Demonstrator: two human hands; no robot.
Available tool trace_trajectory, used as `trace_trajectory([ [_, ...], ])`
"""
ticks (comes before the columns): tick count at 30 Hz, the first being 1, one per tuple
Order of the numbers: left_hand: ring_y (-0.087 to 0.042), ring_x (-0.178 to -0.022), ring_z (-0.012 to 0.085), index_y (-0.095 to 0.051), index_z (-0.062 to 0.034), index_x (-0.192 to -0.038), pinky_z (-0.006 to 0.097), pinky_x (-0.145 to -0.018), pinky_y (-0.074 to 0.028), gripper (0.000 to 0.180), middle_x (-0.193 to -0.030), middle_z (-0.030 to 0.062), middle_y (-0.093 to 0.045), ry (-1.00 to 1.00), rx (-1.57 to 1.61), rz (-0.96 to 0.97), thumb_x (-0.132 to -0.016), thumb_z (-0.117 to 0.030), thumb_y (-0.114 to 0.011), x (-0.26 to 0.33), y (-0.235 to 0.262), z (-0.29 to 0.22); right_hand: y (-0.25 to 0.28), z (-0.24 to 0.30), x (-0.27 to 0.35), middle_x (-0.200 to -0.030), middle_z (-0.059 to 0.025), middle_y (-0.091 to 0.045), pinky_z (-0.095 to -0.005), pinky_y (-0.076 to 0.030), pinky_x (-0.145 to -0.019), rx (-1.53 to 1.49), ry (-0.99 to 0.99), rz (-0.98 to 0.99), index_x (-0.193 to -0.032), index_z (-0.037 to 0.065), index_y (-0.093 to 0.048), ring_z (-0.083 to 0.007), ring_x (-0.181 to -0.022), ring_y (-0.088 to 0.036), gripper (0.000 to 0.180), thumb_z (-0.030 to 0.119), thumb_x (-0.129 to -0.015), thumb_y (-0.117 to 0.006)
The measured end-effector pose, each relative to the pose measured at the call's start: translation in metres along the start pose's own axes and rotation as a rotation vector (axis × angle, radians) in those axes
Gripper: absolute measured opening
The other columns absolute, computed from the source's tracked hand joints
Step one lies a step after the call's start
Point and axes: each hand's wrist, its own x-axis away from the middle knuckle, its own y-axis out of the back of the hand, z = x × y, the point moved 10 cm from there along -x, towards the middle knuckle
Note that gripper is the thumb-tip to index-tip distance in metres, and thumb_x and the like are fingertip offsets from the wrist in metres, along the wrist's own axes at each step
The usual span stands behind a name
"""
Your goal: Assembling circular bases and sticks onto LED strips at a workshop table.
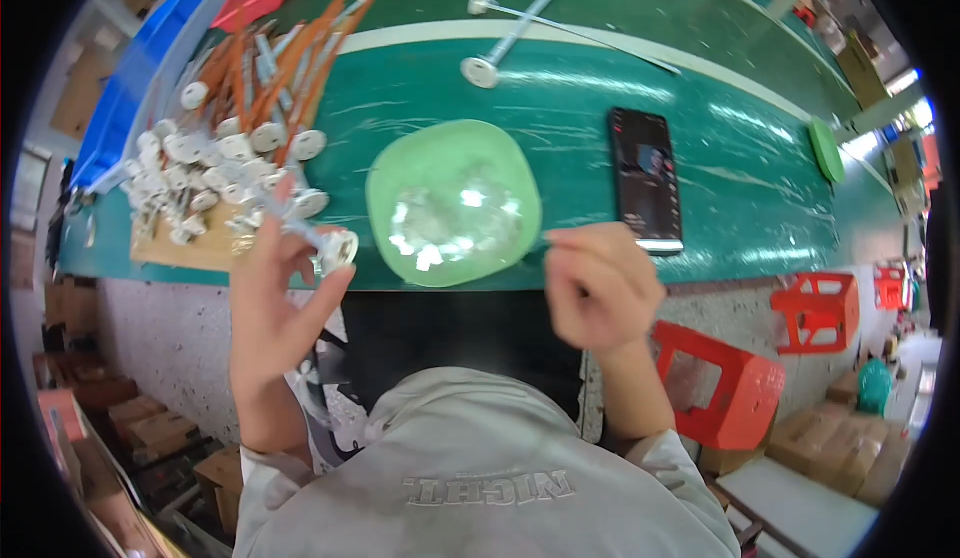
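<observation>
My left hand (272,303) is closed on a pale rod with a white disc-shaped end piece (340,249), in front of the heap at the table's near left. The disc sits by the thumb tip. Just right of the green bowl (388,166), my right hand (604,288) is raised with its fingers curled into a pinch. What those fingers hold, if anything, is too small to make out. Inside the bowl lie small shiny clear pieces (455,220), too blurred to tell apart.
Many white-ended rods (265,138), some orange, lie heaped on cardboard at left, beside a blue bin (140,78). A phone (645,178) lies right of the bowl. Two rods with white discs (480,71) rest farther back. Red stools (725,383) stand at right.
</observation>
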Motion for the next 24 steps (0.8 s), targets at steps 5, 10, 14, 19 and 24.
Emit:
trace_trajectory([
  [5, -0.054, -0.062, 0.0169, -0.053, 0.0051, -0.133, 0.029, -0.059, -0.044, 0.057, -0.081, 0.0137, -0.066, -0.112, -0.413, -0.145, -0.082, -0.008, -0.072, -0.022, 0.031, 0.001, 0.009, -0.027, 0.014, -0.078, -0.0157, -0.069, -0.0312, -0.05, -0.059, -0.079, -0.094, -0.035, -0.087, -0.003, -0.064, -0.0269, -0.065, -0.065, 0.019, -0.014, -0.071, -0.066],
  [10, -0.058, -0.068, 0.0209, -0.064, 0.0025, -0.121, 0.033, -0.062, -0.045, 0.042, -0.08, 0.0139, -0.066, 0.033, -0.592, -0.204, -0.084, -0.014, -0.071, -0.037, 0.065, 0.011, -0.018, -0.033, 0.004, -0.07, -0.0109, -0.065, -0.0291, -0.046, -0.052, 0.019, -0.126, 0.071, -0.083, -0.001, -0.066, -0.0231, -0.058, -0.061, 0.017, -0.009, -0.068, -0.072],
  [14, -0.059, -0.073, 0.0274, -0.069, 0.0003, -0.111, 0.038, -0.068, -0.048, 0.033, -0.084, 0.0142, -0.064, -0.214, -0.853, -0.287, -0.082, -0.016, -0.073, -0.059, 0.063, -0.008, -0.017, -0.028, 0.009, -0.064, -0.008, -0.06, -0.0294, -0.041, -0.046, 0.107, -0.095, 0.066, -0.08, 0.001, -0.067, -0.0212, -0.051, -0.055, 0.016, -0.007, -0.067, -0.073],
  [19, -0.059, -0.093, 0.0294, -0.069, 0.0005, -0.106, 0.04, -0.081, -0.047, 0.028, -0.101, 0.015, -0.063, -0.295, -0.881, -0.215, -0.082, -0.014, -0.072, -0.077, 0.048, 0.007, -0.013, -0.027, 0.013, -0.06, -0.0049, -0.055, -0.0286, -0.037, -0.042, 0.167, -0.069, 0.046, -0.081, 0.001, -0.067, -0.0185, -0.046, -0.05, 0.018, -0.006, -0.066, -0.074],
  [24, -0.056, -0.109, 0.0312, -0.069, -0.0008, -0.105, 0.046, -0.09, -0.044, 0.031, -0.116, 0.0146, -0.062, -0.479, -1.044, -0.183, -0.079, -0.016, -0.073, -0.082, 0.029, -0.006, -0.015, -0.026, 0.016, -0.06, -0.0043, -0.055, -0.0283, -0.037, -0.043, 0.164, -0.047, 0.065, -0.081, 0.002, -0.067, -0.0184, -0.046, -0.05, 0.018, -0.005, -0.066, -0.074],
])
